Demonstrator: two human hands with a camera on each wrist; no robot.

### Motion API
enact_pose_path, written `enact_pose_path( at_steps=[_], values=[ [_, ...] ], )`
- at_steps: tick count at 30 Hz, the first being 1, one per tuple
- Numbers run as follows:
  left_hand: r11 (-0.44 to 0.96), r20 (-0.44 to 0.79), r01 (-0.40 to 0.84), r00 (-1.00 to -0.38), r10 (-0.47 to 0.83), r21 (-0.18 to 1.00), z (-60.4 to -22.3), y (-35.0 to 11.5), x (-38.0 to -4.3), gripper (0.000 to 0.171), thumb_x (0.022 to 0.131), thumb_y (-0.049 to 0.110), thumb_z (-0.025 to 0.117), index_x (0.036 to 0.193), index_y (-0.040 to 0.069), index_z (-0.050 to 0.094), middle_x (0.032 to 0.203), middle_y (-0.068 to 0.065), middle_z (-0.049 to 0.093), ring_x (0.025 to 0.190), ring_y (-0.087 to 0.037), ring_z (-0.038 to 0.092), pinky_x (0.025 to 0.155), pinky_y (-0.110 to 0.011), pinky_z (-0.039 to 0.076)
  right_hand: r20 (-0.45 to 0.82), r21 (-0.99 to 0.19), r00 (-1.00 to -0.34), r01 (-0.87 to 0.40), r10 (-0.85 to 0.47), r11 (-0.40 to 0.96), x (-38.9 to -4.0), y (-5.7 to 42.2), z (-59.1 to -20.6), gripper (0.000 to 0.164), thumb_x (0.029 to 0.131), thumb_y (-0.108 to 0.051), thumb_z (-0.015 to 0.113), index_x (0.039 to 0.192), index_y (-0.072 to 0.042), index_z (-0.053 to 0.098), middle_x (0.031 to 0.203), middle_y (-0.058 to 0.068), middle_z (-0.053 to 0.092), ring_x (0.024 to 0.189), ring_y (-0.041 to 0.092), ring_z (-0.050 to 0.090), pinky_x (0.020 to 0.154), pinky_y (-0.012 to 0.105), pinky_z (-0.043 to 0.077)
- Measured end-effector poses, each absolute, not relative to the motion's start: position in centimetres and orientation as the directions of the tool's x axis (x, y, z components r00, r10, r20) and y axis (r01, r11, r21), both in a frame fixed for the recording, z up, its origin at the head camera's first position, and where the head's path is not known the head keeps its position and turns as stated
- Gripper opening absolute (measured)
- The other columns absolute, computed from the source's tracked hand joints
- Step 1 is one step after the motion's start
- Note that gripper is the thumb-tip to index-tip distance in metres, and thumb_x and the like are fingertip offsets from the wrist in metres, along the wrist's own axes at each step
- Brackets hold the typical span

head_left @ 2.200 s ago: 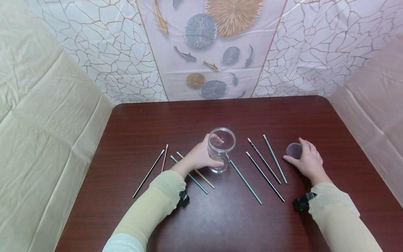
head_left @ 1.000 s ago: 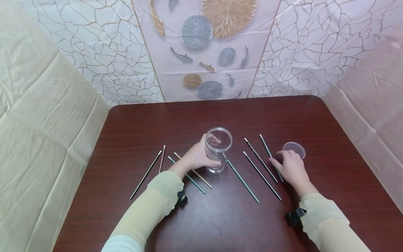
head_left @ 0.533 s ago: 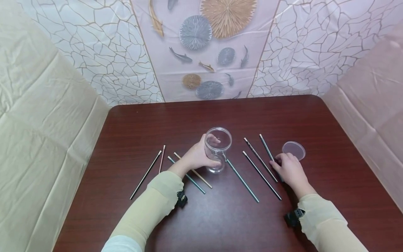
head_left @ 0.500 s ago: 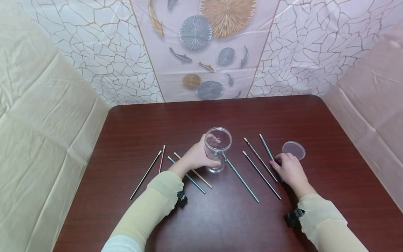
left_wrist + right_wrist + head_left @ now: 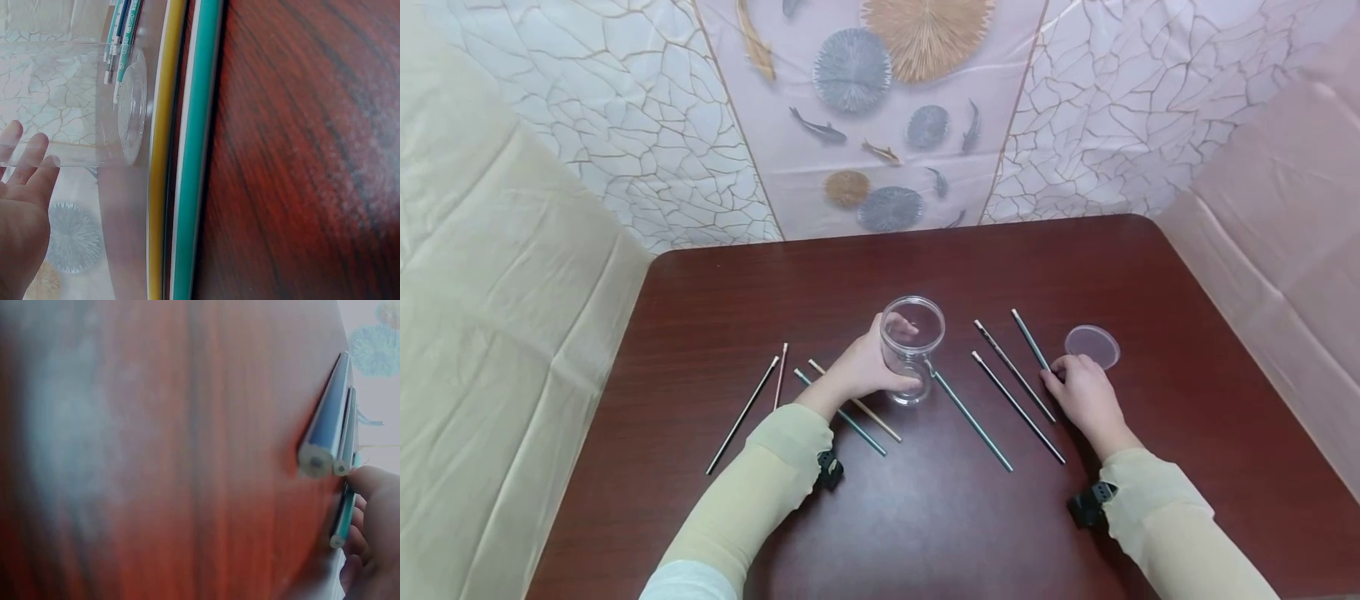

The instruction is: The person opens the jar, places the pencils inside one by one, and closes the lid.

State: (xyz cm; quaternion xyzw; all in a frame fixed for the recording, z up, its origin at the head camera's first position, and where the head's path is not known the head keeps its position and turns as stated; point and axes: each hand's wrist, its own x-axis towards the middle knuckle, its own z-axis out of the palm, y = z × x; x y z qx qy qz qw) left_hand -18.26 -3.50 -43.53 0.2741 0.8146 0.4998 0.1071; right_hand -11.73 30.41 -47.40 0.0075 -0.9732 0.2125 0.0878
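A clear jar (image 5: 917,357) stands upright on the table, its round mouth uncovered. My left hand (image 5: 863,367) holds it from the left side, fingers behind and thumb in front; the left wrist view shows the fingers (image 5: 37,150) against its clear wall. Farther right, my right hand (image 5: 1088,402) pinches a green pencil (image 5: 1028,337), whose near part is hidden by the hand in the head view. From the right wrist, the blunt end of that green pencil (image 5: 342,519) shows beside the thumb. A round clear lid (image 5: 1097,343) lies flat just beyond the right knuckles.
Between the hands lie a patterned pencil (image 5: 1015,371), a black pencil (image 5: 1018,408) and another green pencil (image 5: 973,423). Under and left of the left arm are yellow (image 5: 876,417), green (image 5: 861,433), pink (image 5: 781,375) and black (image 5: 741,417) pencils. Fabric walls border the table (image 5: 910,533).
My right hand has let go of the lid, moved left and taken hold of the green pencil. My left hand keeps its hold on the jar. The head view has shifted slightly.
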Motion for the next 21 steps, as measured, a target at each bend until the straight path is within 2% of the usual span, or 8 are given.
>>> enact_pose_path(
  at_steps=[4, 11, 21],
  values=[
    [0.352, 0.105, 0.343, -0.83, 0.549, 0.871, -43.3, -3.7, -18.3, 0.078, 0.062, 0.024, 0.087, 0.122, 0.016, 0.037, 0.122, -0.001, 0.056, 0.11, -0.01, 0.052, 0.094, -0.035, 0.04, 0.195, -0.439, -0.98, -0.057, 0.033, 0.896, -12.0, 30.3, -47.6, 0.023, 0.085, -0.013, 0.066, 0.089, 0.009, 0.064, 0.083, 0.021, 0.058, 0.082, 0.036, 0.052, 0.075, 0.051, 0.041],
    [0.36, 0.122, 0.361, -0.831, 0.543, 0.86, -43.2, -3.8, -18.4, 0.078, 0.062, 0.023, 0.087, 0.121, 0.016, 0.037, 0.119, 0.005, 0.055, 0.11, -0.009, 0.052, 0.094, -0.033, 0.04, 0.259, -0.465, -0.965, -0.084, 0.044, 0.881, -12.1, 30.1, -48.2, 0.025, 0.084, -0.014, 0.069, 0.09, 0.01, 0.064, 0.081, 0.021, 0.059, 0.083, 0.038, 0.051, 0.079, 0.051, 0.037],
    [0.361, 0.1, 0.345, -0.827, 0.553, 0.867, -43.3, -3.4, -18.2, 0.08, 0.062, 0.023, 0.087, 0.124, 0.014, 0.036, 0.122, 0.0, 0.055, 0.11, -0.01, 0.051, 0.094, -0.033, 0.04, 0.286, -0.458, -0.955, -0.065, 0.077, 0.887, -11.3, 30.0, -48.7, 0.017, 0.086, -0.008, 0.065, 0.081, 0.008, 0.065, 0.075, 0.019, 0.058, 0.079, 0.037, 0.051, 0.078, 0.049, 0.036]
  ],
)
